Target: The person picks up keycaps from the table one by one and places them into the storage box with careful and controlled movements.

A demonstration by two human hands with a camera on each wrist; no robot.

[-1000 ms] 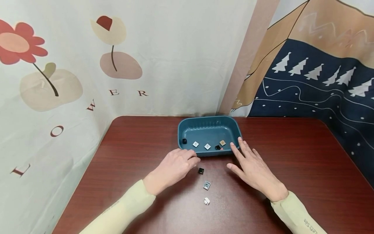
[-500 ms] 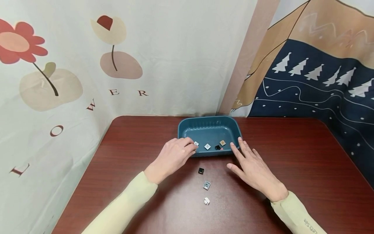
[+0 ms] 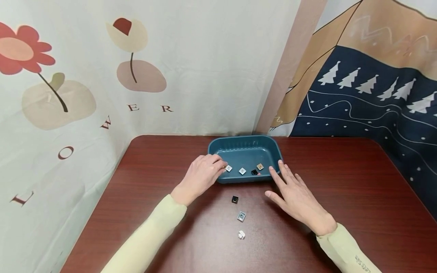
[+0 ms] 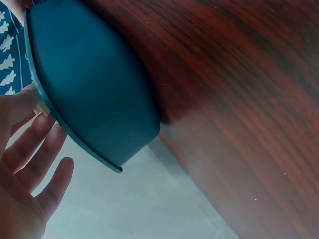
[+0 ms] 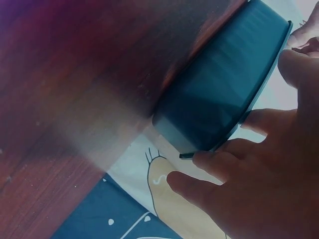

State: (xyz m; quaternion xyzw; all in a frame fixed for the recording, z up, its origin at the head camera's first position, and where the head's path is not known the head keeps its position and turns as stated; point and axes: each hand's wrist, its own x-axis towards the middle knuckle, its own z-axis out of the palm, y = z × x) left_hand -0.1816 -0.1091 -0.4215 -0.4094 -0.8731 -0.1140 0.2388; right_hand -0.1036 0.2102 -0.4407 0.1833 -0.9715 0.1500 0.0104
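Note:
A dark teal plastic box (image 3: pixel 246 141) stands at the table's far edge. My left hand (image 3: pixel 202 174) reaches over its front left corner. Thumb and fingers pinch a small tan piece (image 4: pixel 43 109) right at the rim in the left wrist view. Inside the box lie small square pieces: a white piece (image 3: pixel 228 168), a second white piece (image 3: pixel 242 171), a black piece (image 3: pixel 254 172) and a tan piece (image 3: pixel 260 166). With fingers spread and straight, my right hand (image 3: pixel 298 199) rests on the box's front right corner.
In front of the box, a black square piece (image 3: pixel 235 199), a grey one with a raised inner square (image 3: pixel 241 216) and a small white piece (image 3: pixel 241 234) lie in a line on the reddish-brown table (image 3: pixel 358 182). A printed curtain (image 3: pixel 211 76) hangs behind.
My left hand has moved left and away from me, from the box's front edge to its left corner. It now covers the black piece seen there earlier. The right hand stays put.

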